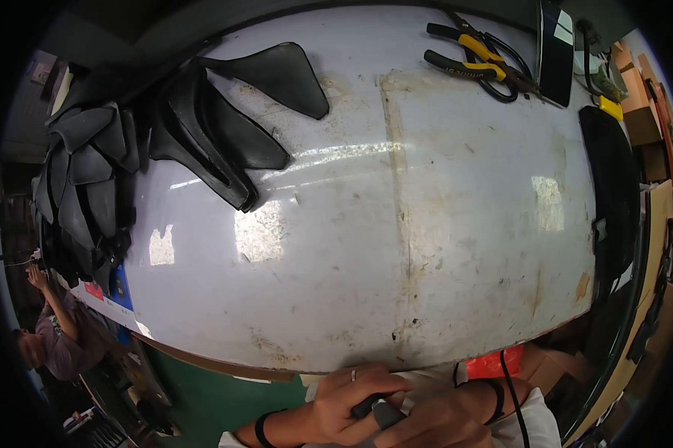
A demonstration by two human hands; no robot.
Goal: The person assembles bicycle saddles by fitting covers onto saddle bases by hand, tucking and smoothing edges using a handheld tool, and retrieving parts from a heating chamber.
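At the table's near edge my two hands meet in front of my body. My left hand, with a ring on one finger, is closed round a small black piece. Against it my right hand is curled and slightly blurred. A dark grey, flat-ended piece shows between the two hands; which hand grips it is unclear. Beyond lie black curved moulded parts: a flared one at the back and several nested ones nearer. A larger heap of such parts sits at the left edge.
Yellow-and-black pliers and a phone-like dark slab lie at the back right of the scuffed white table. A long black object lines the right edge. Another person is at far left. A black cable hangs beside my right arm.
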